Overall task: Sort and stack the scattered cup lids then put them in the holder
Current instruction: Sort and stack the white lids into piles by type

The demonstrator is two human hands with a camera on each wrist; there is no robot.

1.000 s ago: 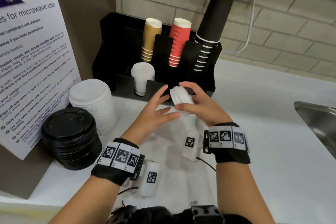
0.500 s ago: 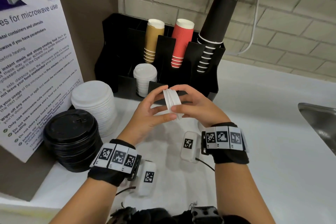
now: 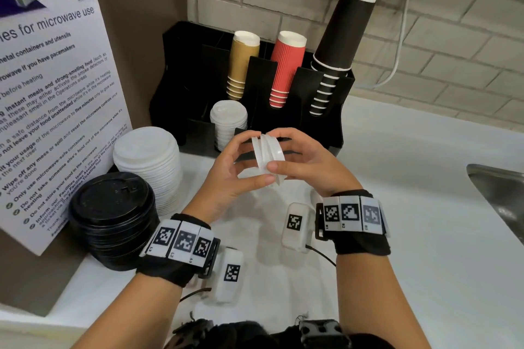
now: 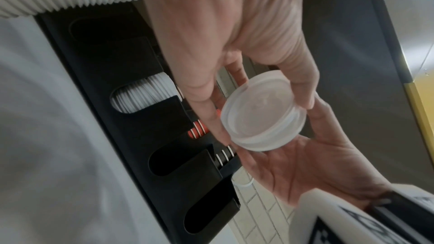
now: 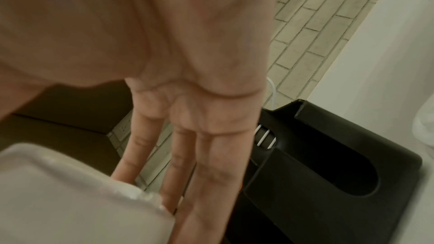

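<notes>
A smooth white bench [image 3: 411,235] runs along a wall of pale painted brick [image 3: 453,45], with the corner of a steel sink [image 3: 502,195] let into it at the right and a white cable [image 3: 399,45] hanging down the wall. Against the wall stands the black plastic holder [image 3: 181,71], its rear slots carrying upended stacks of tan paper cups [image 3: 241,65], red ribbed cups [image 3: 286,68] and tall black cups [image 3: 337,48]; one front compartment holds a stack of small white lids [image 3: 228,122], and the front compartments to its right look dark and unfilled in the left wrist view. Left of the holder, on the bench, sit a tall stack of wide white lids [image 3: 147,161] and, nearer the person, a stack of black lids [image 3: 113,212], both beside a printed microwave-use notice [image 3: 48,110] leaning on a brown panel. Both hands are raised just in front of the holder, above the bench. Between them is a small stack of translucent white plastic lids [image 3: 268,154] turned on edge (only a few lids thick). The left hand [image 3: 229,167] curls thumb and fingers round the stack's rim, and the right hand [image 3: 306,161] grips it from the other side, thumb below and fingers over the top.
</notes>
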